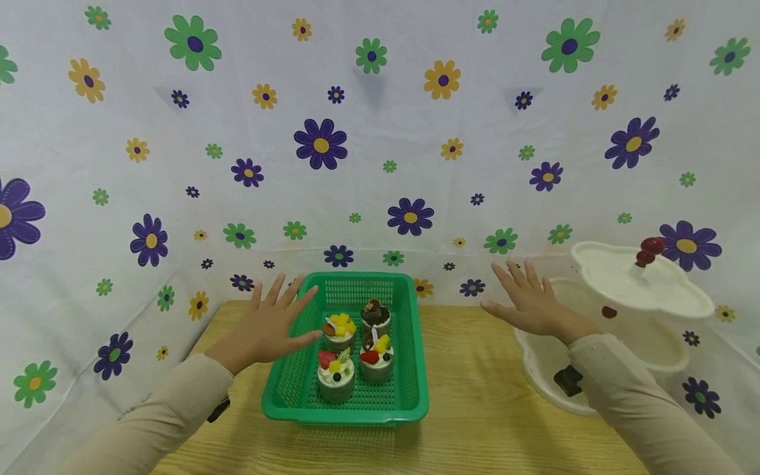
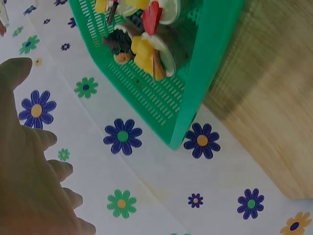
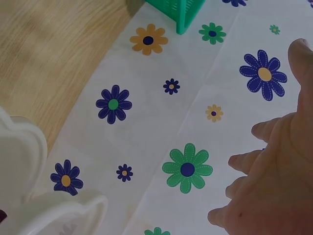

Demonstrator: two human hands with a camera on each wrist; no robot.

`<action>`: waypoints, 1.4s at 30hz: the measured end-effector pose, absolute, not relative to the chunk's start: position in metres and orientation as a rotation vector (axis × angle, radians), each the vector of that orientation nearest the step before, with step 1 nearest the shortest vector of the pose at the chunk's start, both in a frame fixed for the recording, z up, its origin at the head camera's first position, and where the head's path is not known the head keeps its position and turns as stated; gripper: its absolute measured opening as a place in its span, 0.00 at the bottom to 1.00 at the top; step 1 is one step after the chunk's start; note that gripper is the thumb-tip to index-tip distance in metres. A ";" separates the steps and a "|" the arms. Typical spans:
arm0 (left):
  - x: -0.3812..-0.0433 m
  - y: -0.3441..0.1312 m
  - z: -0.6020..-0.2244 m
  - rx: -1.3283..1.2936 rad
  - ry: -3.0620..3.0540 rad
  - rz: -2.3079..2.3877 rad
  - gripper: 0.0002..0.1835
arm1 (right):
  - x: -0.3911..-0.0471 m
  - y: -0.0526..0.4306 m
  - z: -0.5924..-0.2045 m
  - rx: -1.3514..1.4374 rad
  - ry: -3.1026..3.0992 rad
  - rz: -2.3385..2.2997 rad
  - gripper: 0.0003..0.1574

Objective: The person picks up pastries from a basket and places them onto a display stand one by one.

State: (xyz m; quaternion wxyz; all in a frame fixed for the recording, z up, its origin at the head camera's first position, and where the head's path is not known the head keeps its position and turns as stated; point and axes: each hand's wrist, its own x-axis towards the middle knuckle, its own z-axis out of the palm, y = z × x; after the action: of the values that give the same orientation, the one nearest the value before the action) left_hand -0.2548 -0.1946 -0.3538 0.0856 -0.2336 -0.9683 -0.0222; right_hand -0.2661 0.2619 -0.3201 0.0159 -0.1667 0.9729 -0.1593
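Note:
My left hand (image 1: 267,330) hovers by the left rim of a green plastic basket (image 1: 422,369), fingers spread and holding nothing. Inside the basket stand several small dessert cups: one with yellow fruit chunks (image 1: 341,324), one with dark chocolate topping (image 1: 376,313), one with strawberry and yellow fruit (image 1: 377,359), one with mixed fruit and a blueberry (image 1: 336,377). My right hand (image 1: 531,303), also spread and holding nothing, is raised in front of a white tiered stand (image 1: 671,284) with scalloped trays and a red knob on top. The right forearm hides part of the stand.
A wooden table (image 1: 475,389) carries the basket at centre and the stand at right. Behind and at both sides hangs a white cloth (image 1: 380,191) printed with green, yellow and purple flowers. Wood surface shows between basket and stand.

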 end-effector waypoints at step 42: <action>-0.292 -0.220 -0.452 -0.675 -2.986 -0.368 0.43 | -0.224 0.278 -0.429 -0.524 2.938 -0.897 0.45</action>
State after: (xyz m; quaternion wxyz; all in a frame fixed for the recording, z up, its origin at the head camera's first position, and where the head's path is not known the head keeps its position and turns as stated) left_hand -0.2922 -0.2203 -0.4521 0.0290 -0.2187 -0.9680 -0.1193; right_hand -0.2239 0.2783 -0.4288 0.0126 -0.1682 0.9427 -0.2879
